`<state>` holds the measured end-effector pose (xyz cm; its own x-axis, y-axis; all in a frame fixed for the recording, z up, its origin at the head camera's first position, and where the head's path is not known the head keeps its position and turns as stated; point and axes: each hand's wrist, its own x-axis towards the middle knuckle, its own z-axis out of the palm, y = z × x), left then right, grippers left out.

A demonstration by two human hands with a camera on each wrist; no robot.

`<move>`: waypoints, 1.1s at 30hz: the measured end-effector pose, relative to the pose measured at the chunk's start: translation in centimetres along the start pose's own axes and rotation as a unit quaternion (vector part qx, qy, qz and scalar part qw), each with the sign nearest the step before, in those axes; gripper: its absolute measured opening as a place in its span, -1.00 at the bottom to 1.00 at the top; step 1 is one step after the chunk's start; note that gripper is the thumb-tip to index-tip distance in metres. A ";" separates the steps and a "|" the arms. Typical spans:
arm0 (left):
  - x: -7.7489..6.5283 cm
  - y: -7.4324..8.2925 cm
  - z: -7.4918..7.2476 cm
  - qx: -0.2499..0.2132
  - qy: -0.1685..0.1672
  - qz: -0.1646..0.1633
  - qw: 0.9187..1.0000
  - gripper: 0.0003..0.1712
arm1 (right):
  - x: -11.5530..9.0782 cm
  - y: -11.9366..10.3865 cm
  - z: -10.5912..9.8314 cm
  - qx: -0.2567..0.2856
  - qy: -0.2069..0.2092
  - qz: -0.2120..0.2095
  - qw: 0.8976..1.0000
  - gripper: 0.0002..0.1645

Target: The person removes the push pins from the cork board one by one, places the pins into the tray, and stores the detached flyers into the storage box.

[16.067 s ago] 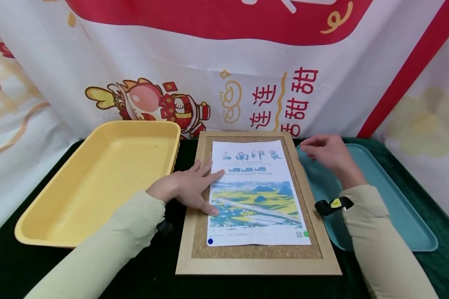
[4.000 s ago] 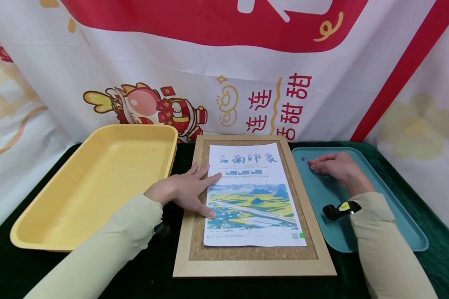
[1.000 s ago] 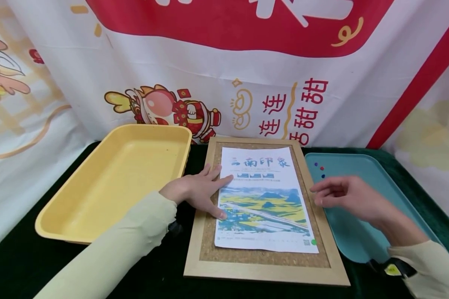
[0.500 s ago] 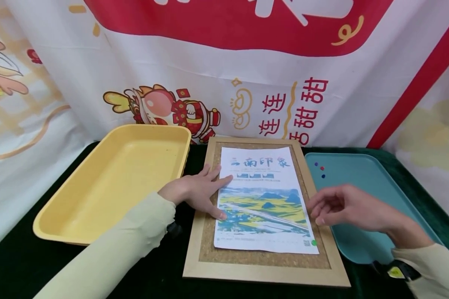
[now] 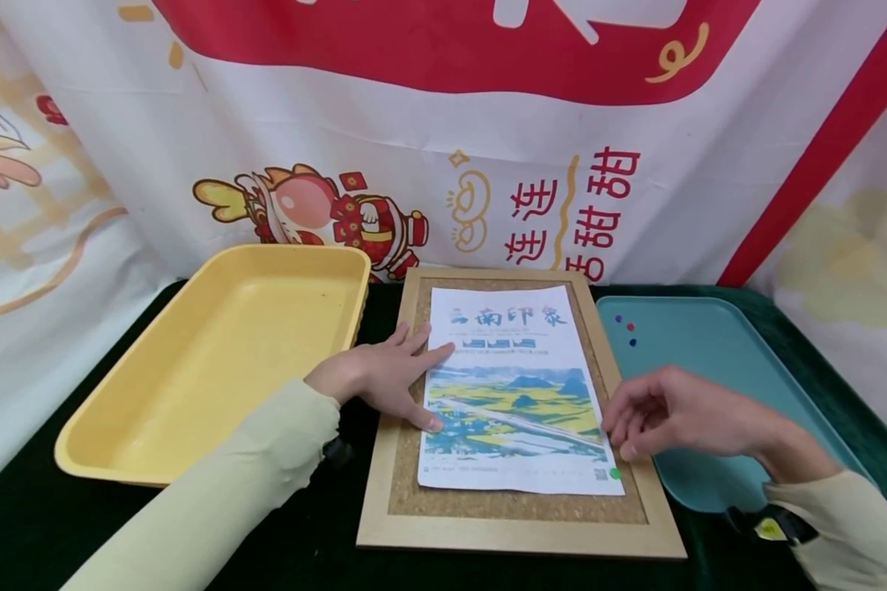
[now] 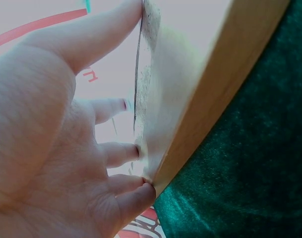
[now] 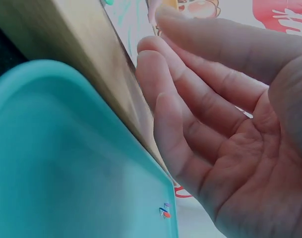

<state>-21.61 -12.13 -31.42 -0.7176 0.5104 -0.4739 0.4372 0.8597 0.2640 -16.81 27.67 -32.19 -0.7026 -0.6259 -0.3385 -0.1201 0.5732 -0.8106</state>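
Observation:
A printed landscape poster (image 5: 517, 460) lies on a cork board (image 5: 488, 502) with a light wooden frame (image 5: 521, 538). My left hand (image 5: 384, 377) rests with spread fingers across the frame's left side, its fingertips on the poster's left edge. The right hand (image 5: 680, 414) hovers by the poster's right edge, over the frame, its fingers loosely bent; nothing shows between them in the right wrist view. A green thumbtack (image 5: 615, 474) is at the poster's bottom right corner. Three small thumbtacks (image 5: 631, 327), red, dark blue and purple, lie in the blue tray (image 5: 710, 353).
A deep yellow tray (image 5: 214, 369) stands left of the board, and the blue tray adjoins its right side. Dark green cloth (image 5: 281, 550) covers the table. A white and red printed banner (image 5: 384, 123) hangs close behind.
A blue thumbtack was at the poster's bottom left corner 16 seconds ago; that corner is now bare. My right hand has gone from the blue tray to the poster's right edge. The left stays put.

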 end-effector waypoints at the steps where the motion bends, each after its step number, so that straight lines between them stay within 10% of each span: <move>1: 0.0 0.0 0.0 0.000 0.000 0.000 1.000 0.27 | 0.0 0.1 0.0 0.000 -0.005 -0.001 1.000 -0.76; 33: 0.1 0.0 -0.1 0.003 -0.004 -0.008 1.000 0.27 | 0.5 0.0 1.0 -0.044 -0.026 -0.001 0.999 -0.87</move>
<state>-21.70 -12.06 -31.32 -0.7201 0.4971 -0.4841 0.4297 0.8673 0.2514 -16.45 26.84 -32.88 -0.6649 -0.6530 -0.3626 -0.1842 0.6139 -0.7676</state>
